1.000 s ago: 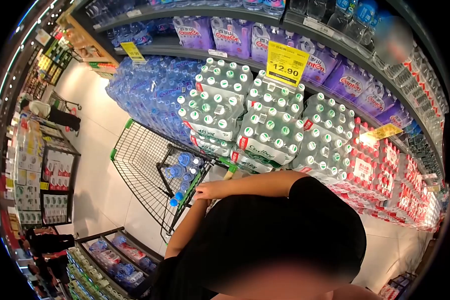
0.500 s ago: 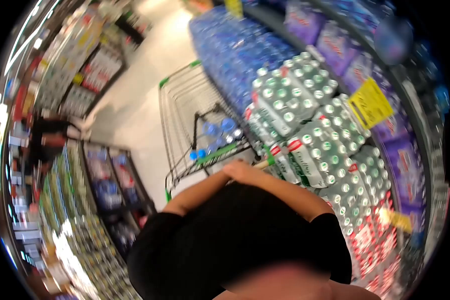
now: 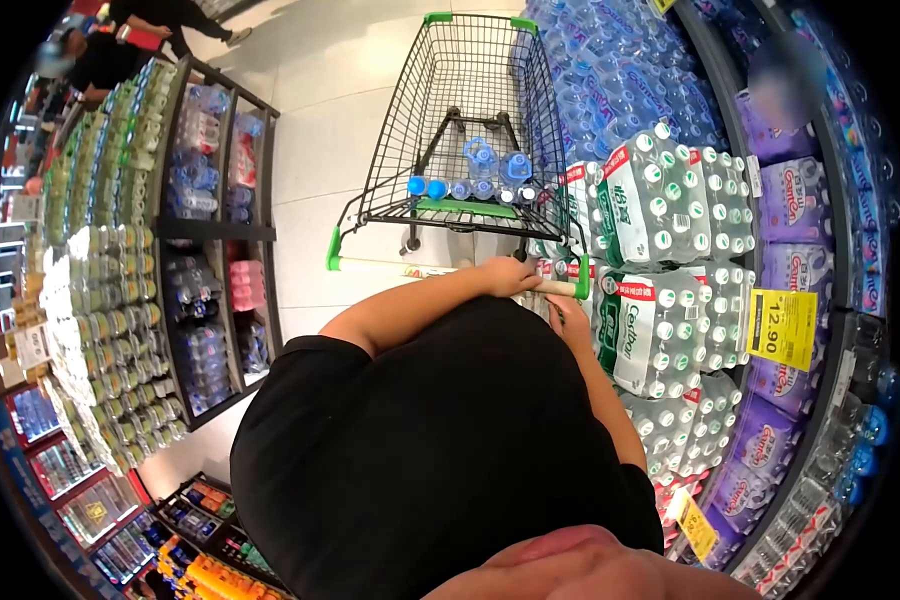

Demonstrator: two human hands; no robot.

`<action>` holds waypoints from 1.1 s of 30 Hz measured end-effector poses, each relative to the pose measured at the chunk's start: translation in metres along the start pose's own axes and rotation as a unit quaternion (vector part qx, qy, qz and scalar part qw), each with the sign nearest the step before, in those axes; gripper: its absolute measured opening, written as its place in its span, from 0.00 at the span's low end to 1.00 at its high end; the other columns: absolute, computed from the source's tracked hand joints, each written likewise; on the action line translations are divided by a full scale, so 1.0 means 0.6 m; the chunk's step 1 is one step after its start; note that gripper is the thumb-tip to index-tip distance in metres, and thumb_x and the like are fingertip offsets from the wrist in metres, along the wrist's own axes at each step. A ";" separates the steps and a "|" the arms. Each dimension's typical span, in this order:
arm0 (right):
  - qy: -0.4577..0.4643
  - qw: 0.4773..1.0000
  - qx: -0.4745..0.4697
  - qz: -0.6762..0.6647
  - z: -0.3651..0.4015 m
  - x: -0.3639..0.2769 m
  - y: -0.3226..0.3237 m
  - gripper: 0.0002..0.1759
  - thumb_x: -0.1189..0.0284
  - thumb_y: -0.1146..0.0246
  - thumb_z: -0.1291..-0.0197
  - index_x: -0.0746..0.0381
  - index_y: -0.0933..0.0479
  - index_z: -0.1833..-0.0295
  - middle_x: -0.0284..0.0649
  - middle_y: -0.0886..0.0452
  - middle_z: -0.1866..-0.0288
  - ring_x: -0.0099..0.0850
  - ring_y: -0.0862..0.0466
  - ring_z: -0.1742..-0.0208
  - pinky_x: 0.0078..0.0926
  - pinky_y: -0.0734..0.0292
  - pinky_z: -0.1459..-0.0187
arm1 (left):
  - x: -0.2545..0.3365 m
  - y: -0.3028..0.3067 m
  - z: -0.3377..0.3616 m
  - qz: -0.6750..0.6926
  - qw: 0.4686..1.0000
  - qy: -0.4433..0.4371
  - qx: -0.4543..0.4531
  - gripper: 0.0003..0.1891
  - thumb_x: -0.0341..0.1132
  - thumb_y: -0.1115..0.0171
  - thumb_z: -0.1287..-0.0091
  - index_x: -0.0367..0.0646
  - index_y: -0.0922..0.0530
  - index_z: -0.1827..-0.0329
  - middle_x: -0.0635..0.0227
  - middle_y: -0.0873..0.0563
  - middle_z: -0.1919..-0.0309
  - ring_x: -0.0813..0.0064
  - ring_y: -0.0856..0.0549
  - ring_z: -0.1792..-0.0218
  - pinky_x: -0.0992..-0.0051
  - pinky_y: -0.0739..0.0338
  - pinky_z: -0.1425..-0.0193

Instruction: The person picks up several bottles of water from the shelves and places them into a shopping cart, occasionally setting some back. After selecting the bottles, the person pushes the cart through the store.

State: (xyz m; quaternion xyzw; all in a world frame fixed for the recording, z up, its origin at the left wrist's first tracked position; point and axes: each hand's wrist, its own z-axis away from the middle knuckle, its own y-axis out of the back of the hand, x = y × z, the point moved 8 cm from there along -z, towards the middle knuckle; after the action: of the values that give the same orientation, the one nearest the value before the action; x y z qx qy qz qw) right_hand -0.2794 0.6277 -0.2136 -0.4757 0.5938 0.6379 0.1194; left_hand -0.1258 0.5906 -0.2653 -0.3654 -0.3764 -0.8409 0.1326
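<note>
A black wire shopping cart (image 3: 410,140) with green corner pieces stands in front of me. Several bottles with blue or white caps (image 3: 482,165) lie at its near end. My left hand (image 3: 510,276) is closed over the right part of the pale cart handle (image 3: 370,267). Just below the handle's right end is my right hand (image 3: 572,322), its fingers curled; what they hold, if anything, I cannot make out. Beside both hands, on the right, shrink-wrapped packs of clear water bottles with white caps (image 3: 635,335) are stacked.
Blue-wrapped bottle packs (image 3: 630,90) are piled along the cart's right side. Beyond the stacks hangs a yellow price sign (image 3: 782,328). A dark shelf unit (image 3: 215,232) and stacked cans (image 3: 115,330) stand left. People in black (image 3: 110,60) are at the upper left. Pale tiled floor (image 3: 315,150) shows between.
The view has turned and steadied, so the cart stands higher and farther right in it. My hands, overlapping before, are now apart, the right one lower and to the right.
</note>
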 end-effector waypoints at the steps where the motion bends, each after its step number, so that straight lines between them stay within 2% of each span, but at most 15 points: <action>1: -0.065 0.997 -0.027 -0.018 0.018 0.017 0.001 0.11 0.76 0.38 0.37 0.64 0.19 0.50 0.48 0.14 0.55 0.43 0.14 0.55 0.33 0.21 0.52 | 0.007 0.003 0.009 -0.015 1.000 0.003 0.006 0.24 0.58 0.54 0.27 0.47 0.20 0.53 0.51 0.14 0.61 0.46 0.15 0.58 0.51 0.23 0.52; 3: -0.190 0.975 -0.084 -0.078 0.058 0.055 0.001 0.11 0.74 0.39 0.35 0.65 0.19 0.50 0.46 0.14 0.55 0.38 0.14 0.54 0.31 0.22 0.50 | 0.003 0.005 0.012 -0.032 0.999 -0.006 0.008 0.23 0.58 0.56 0.26 0.49 0.21 0.53 0.52 0.13 0.62 0.46 0.15 0.60 0.49 0.23 0.54; 5: -0.307 0.926 -0.143 -0.166 0.110 0.105 -0.023 0.12 0.70 0.41 0.31 0.66 0.19 0.50 0.44 0.14 0.55 0.33 0.15 0.53 0.29 0.23 0.49 | 0.003 0.012 0.021 -0.032 0.999 -0.010 0.005 0.23 0.59 0.55 0.26 0.49 0.21 0.53 0.52 0.13 0.62 0.45 0.15 0.59 0.49 0.22 0.54; 8: -0.240 0.926 -0.219 -0.194 0.147 0.089 -0.049 0.24 0.58 0.44 0.29 0.69 0.21 0.44 0.49 0.15 0.50 0.37 0.17 0.46 0.33 0.25 0.43 | 0.004 0.021 0.040 -0.050 0.999 -0.007 -0.006 0.28 0.62 0.57 0.27 0.47 0.20 0.55 0.51 0.13 0.62 0.45 0.15 0.59 0.50 0.22 0.53; 11: -0.227 0.920 -0.253 -0.195 0.172 0.094 -0.073 0.25 0.57 0.44 0.29 0.69 0.21 0.44 0.49 0.15 0.49 0.37 0.17 0.46 0.33 0.25 0.43 | -0.008 0.034 0.058 -0.090 0.995 0.019 -0.042 0.34 0.67 0.59 0.28 0.44 0.17 0.57 0.52 0.13 0.62 0.45 0.15 0.58 0.51 0.22 0.52; 13: -0.296 0.907 -0.237 -0.185 0.198 0.126 -0.088 0.26 0.56 0.44 0.29 0.69 0.21 0.43 0.50 0.15 0.49 0.37 0.17 0.45 0.33 0.26 0.43 | -0.034 0.032 0.058 -0.116 0.989 0.036 -0.084 0.39 0.70 0.60 0.30 0.42 0.15 0.57 0.51 0.13 0.62 0.46 0.15 0.57 0.53 0.22 0.51; 16: -0.394 0.881 -0.196 -0.174 0.245 0.185 -0.115 0.27 0.55 0.44 0.29 0.69 0.22 0.42 0.50 0.16 0.48 0.37 0.17 0.45 0.33 0.26 0.42 | -0.056 0.036 0.066 -0.064 0.991 0.051 -0.103 0.43 0.75 0.59 0.34 0.40 0.14 0.55 0.50 0.13 0.59 0.47 0.15 0.54 0.55 0.22 0.48; 17: -0.420 0.872 -0.182 -0.173 0.261 0.203 -0.125 0.27 0.54 0.44 0.30 0.69 0.22 0.42 0.50 0.16 0.48 0.37 0.17 0.45 0.33 0.26 0.42 | -0.064 0.033 0.066 -0.055 0.988 0.072 -0.126 0.49 0.80 0.60 0.39 0.38 0.14 0.53 0.50 0.14 0.54 0.51 0.15 0.50 0.56 0.23 0.47; 23: -0.517 0.824 -0.086 -0.215 0.348 0.320 -0.204 0.30 0.52 0.44 0.30 0.70 0.23 0.41 0.50 0.16 0.47 0.37 0.17 0.45 0.34 0.26 0.41 | -0.092 0.024 0.073 -0.024 0.988 0.078 -0.128 0.48 0.78 0.58 0.38 0.36 0.14 0.53 0.49 0.14 0.53 0.51 0.15 0.50 0.56 0.23 0.46; 28: -0.523 0.807 -0.006 -0.276 0.385 0.424 -0.267 0.32 0.50 0.44 0.30 0.70 0.23 0.40 0.51 0.17 0.45 0.37 0.18 0.44 0.34 0.26 0.41 | -0.084 0.043 0.099 -0.051 0.990 0.093 -0.094 0.46 0.78 0.57 0.38 0.38 0.13 0.60 0.49 0.13 0.60 0.49 0.14 0.55 0.57 0.22 0.50; 29: -0.589 0.767 -0.017 -0.253 0.374 0.385 -0.247 0.37 0.45 0.42 0.34 0.70 0.24 0.38 0.52 0.18 0.43 0.40 0.18 0.43 0.35 0.27 0.39 | -0.088 0.037 0.096 -0.065 0.990 0.090 -0.085 0.46 0.79 0.58 0.38 0.39 0.13 0.61 0.49 0.13 0.62 0.49 0.14 0.56 0.56 0.22 0.51; 31: -0.586 0.782 -0.086 -0.192 0.302 0.258 -0.173 0.38 0.44 0.39 0.37 0.69 0.23 0.38 0.54 0.19 0.40 0.43 0.19 0.40 0.38 0.27 0.39 | -0.088 0.032 0.097 -0.092 0.990 0.081 -0.074 0.46 0.79 0.60 0.38 0.39 0.14 0.66 0.50 0.13 0.65 0.49 0.14 0.59 0.55 0.23 0.55; 32: -0.597 0.774 -0.131 -0.167 0.328 0.320 -0.210 0.40 0.43 0.38 0.39 0.68 0.23 0.37 0.55 0.19 0.40 0.46 0.19 0.39 0.39 0.27 0.39 | -0.084 0.032 0.098 -0.118 0.986 0.085 -0.081 0.48 0.79 0.61 0.37 0.38 0.13 0.60 0.49 0.12 0.59 0.48 0.14 0.54 0.55 0.22 0.50; 33: -0.578 0.798 -0.128 -0.117 0.305 0.273 -0.176 0.44 0.40 0.35 0.44 0.68 0.24 0.37 0.57 0.21 0.38 0.49 0.21 0.37 0.41 0.27 0.38 | -0.085 0.028 0.098 -0.144 0.981 0.096 -0.091 0.48 0.79 0.62 0.37 0.38 0.13 0.61 0.49 0.12 0.59 0.48 0.14 0.54 0.55 0.22 0.50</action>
State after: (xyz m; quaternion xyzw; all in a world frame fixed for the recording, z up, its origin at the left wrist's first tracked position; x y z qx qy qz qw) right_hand -0.3740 0.7477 -0.4331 -0.0958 0.2678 0.8454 0.4521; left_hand -0.0515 0.6195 -0.2661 -0.2350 -0.3323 -0.9133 0.0118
